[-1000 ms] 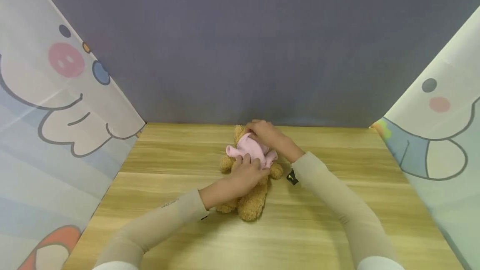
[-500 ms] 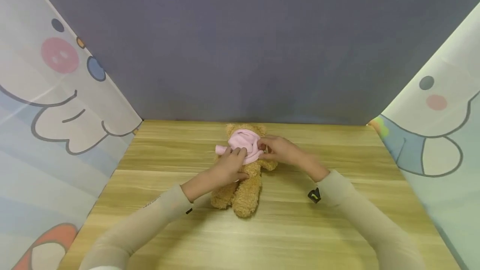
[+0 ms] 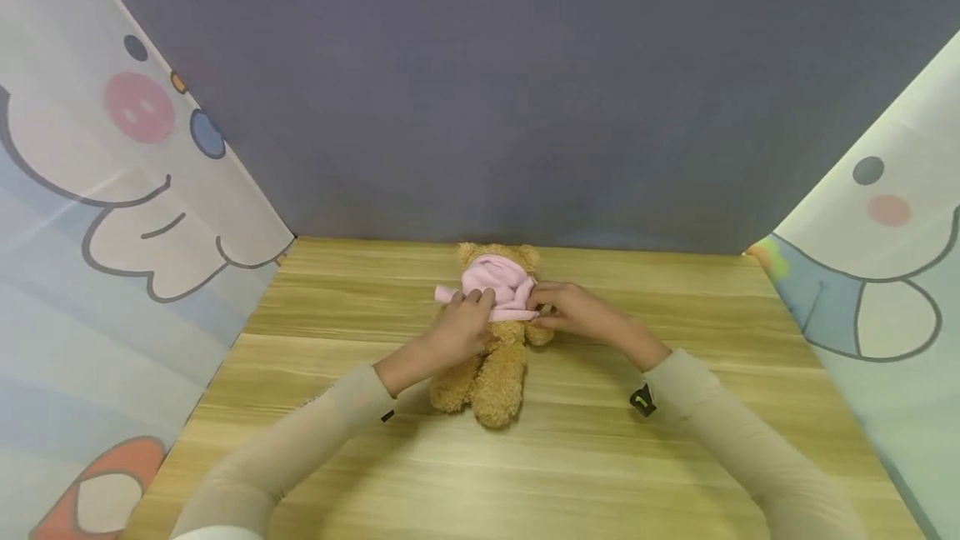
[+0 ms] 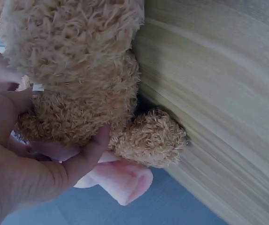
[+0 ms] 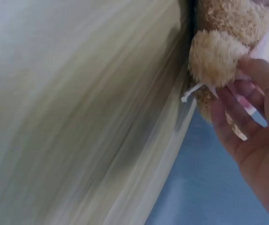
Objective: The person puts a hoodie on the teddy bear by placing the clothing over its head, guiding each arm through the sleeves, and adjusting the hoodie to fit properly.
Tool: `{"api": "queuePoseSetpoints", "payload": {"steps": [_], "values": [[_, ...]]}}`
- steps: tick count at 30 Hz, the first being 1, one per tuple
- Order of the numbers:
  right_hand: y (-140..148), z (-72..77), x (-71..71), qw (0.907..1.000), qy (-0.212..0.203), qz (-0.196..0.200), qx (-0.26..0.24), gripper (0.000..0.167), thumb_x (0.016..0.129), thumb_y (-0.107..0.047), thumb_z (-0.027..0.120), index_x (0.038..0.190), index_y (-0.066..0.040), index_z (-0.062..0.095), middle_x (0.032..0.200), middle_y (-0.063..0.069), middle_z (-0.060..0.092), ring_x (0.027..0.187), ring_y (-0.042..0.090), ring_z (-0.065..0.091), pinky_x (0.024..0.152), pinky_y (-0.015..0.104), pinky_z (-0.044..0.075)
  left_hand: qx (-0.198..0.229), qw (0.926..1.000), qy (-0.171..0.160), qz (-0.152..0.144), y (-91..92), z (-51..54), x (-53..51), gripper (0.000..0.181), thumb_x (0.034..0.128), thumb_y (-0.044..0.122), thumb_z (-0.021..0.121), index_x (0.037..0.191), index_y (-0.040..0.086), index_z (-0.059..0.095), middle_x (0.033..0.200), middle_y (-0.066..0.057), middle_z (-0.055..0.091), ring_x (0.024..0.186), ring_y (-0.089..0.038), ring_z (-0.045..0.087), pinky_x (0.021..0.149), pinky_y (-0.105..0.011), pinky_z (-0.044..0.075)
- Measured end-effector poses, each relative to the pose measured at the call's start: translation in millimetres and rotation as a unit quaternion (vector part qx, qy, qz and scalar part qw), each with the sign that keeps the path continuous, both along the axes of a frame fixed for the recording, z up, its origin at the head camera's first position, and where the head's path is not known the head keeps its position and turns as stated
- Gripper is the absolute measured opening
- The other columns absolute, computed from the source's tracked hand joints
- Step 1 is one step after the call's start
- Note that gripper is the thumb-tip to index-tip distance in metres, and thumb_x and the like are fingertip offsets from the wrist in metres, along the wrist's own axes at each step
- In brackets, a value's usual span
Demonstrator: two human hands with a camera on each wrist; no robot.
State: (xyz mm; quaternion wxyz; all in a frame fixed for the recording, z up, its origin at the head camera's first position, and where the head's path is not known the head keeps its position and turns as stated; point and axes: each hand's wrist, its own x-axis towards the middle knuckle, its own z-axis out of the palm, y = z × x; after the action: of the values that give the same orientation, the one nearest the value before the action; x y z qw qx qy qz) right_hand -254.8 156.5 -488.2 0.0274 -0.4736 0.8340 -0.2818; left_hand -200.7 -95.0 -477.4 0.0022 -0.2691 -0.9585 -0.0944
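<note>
A tan plush teddy bear (image 3: 498, 386) lies on its back on the wooden table, legs toward me. A pink shirt (image 3: 495, 277) covers its face and upper chest, with the ears showing above and an unfilled sleeve (image 4: 125, 183) sticking out on the left. My left hand (image 3: 453, 332) holds the shirt's lower left part against the bear's body, fingers bent over the cloth. On the other side my right hand (image 3: 573, 311) pinches the shirt's edge beside the bear's arm (image 5: 216, 58). A thin white string or tag hangs there in the right wrist view.
The wooden table (image 3: 600, 457) ends at a dark grey panel (image 3: 480, 90) just behind the bear's head. Printed cartoon sheets stand along the left side (image 3: 142, 182) and the right side (image 3: 877, 257).
My right hand has come down from the bear's head to the shirt's right edge. The shirt's hem is straighter across the chest. My left hand has shifted slightly left.
</note>
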Motion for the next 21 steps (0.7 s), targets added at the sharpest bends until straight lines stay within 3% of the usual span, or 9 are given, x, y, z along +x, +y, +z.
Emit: {"api": "queuePoseSetpoints", "payload": {"steps": [2, 5, 8, 11, 16, 19, 21], "values": [[0.1, -1.6, 1.2, 0.9995, 0.007, 0.001, 0.032, 0.029, 0.085, -0.011, 0.082, 0.111, -0.010, 0.068, 0.114, 0.004, 0.065, 0.097, 0.021, 0.066, 0.086, 0.034, 0.058, -0.015, 0.9997, 0.022, -0.001, -0.6, -0.4, -1.1, 0.048, 0.0822, 0.018, 0.085, 0.115, 0.006, 0.051, 0.095, -0.009, 0.058, 0.081, -0.027, 0.055, 0.064, -0.034, 0.050], [-5.1, -9.4, 3.9, 0.9966, 0.030, -0.015, 0.074, 0.053, 0.081, -0.016, 0.086, 0.126, -0.006, 0.061, 0.131, 0.009, 0.057, 0.113, 0.026, 0.063, 0.098, 0.037, 0.054, -0.025, 0.9986, 0.042, -0.019, -2.8, -2.2, -3.7, 0.038, 0.0855, 0.009, 0.078, 0.114, 0.005, 0.053, 0.092, -0.010, 0.056, 0.082, -0.027, 0.055, 0.076, -0.041, 0.051], [-13.9, -20.0, 6.9, 0.9953, 0.031, -0.038, 0.083, 0.068, 0.079, -0.015, 0.087, 0.136, -0.006, 0.051, 0.144, 0.013, 0.046, 0.125, 0.030, 0.056, 0.104, 0.038, 0.049, -0.011, 0.9991, 0.021, -0.035, -8.3, -3.2, -7.1, 0.037, 0.0861, 0.006, 0.076, 0.117, 0.005, 0.057, 0.091, -0.008, 0.055, 0.086, -0.024, 0.053, 0.087, -0.045, 0.047], [-17.0, -25.3, 7.9, 0.9970, 0.012, -0.052, 0.056, 0.070, 0.079, -0.005, 0.085, 0.138, -0.007, 0.047, 0.145, 0.015, 0.044, 0.129, 0.032, 0.054, 0.106, 0.039, 0.048, 0.027, 0.9989, -0.021, -0.032, -14.3, 0.4, -8.5, 0.037, 0.0864, 0.013, 0.080, 0.115, 0.006, 0.057, 0.091, -0.004, 0.052, 0.086, -0.021, 0.049, 0.085, -0.041, 0.043], [-13.8, -13.5, 4.5, 0.9980, 0.027, -0.058, -0.003, 0.062, 0.079, 0.001, 0.080, 0.134, -0.006, 0.051, 0.131, 0.016, 0.056, 0.113, 0.029, 0.062, 0.098, 0.040, 0.054, 0.111, 0.9918, -0.059, 0.024, -19.2, 14.8, -1.6, 0.044, 0.0886, 0.024, 0.080, 0.116, 0.006, 0.051, 0.100, -0.007, 0.049, 0.099, -0.029, 0.048, 0.084, -0.042, 0.046], [-16.5, 0.3, 1.4, 0.9951, 0.061, -0.073, -0.027, 0.049, 0.080, -0.008, 0.079, 0.124, -0.008, 0.059, 0.115, 0.009, 0.062, 0.094, 0.020, 0.061, 0.083, 0.035, 0.057, 0.138, 0.9870, -0.062, 0.054, -21.8, 23.3, 3.0, 0.053, 0.0900, 0.024, 0.079, 0.129, 0.006, 0.049, 0.118, -0.013, 0.049, 0.115, -0.037, 0.044, 0.090, -0.049, 0.049], [-18.7, 11.6, 0.3, 0.9911, 0.086, -0.089, -0.049, 0.040, 0.078, -0.010, 0.078, 0.116, -0.009, 0.063, 0.105, 0.006, 0.061, 0.083, 0.017, 0.057, 0.072, 0.033, 0.055, 0.149, 0.9857, -0.055, 0.058, -22.1, 27.2, 4.4, 0.055, 0.0917, 0.022, 0.076, 0.136, 0.005, 0.048, 0.130, -0.017, 0.046, 0.122, -0.040, 0.040, 0.094, -0.053, 0.048]]}}
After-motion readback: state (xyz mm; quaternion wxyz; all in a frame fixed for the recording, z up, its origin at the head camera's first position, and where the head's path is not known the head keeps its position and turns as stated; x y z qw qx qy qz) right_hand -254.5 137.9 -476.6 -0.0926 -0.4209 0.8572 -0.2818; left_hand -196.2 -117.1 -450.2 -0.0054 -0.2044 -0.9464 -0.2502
